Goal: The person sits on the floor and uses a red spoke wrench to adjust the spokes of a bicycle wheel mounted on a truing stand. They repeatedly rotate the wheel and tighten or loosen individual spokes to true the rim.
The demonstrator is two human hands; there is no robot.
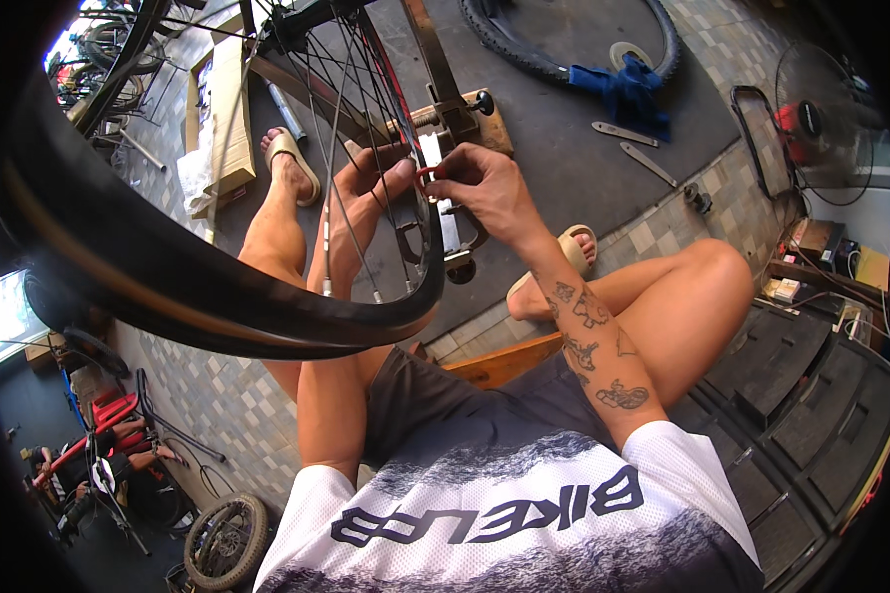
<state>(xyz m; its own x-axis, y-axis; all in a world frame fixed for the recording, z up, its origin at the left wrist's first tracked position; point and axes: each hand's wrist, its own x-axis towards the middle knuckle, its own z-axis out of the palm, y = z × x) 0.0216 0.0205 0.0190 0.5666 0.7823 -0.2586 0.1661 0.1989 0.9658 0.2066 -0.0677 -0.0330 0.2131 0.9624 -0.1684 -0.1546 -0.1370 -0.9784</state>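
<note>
A spoked bicycle wheel [218, 282] with a black rim rises in front of me, held in a metal truing stand [428, 49]. My left hand [366, 183] reaches in among the spokes, its fingers curled and its thumb pressed near the rim's inner side. A spoke seems to be pinched there, though the spokes partly cover the fingers. On the rim's right side, my right hand [487, 193] pinches a small red spoke wrench [425, 172] at the rim, mostly hidden by the fingertips. The stand's calliper [452, 232] sits just below the right hand.
On the dark mat lie a tyre [574, 71], a blue cloth [618, 94] and two flat metal levers [625, 132]. An open cardboard box [235, 119] is at left. At right stand a fan [811, 121] and black drawers [796, 425]. Another person sits near a red bike [104, 410].
</note>
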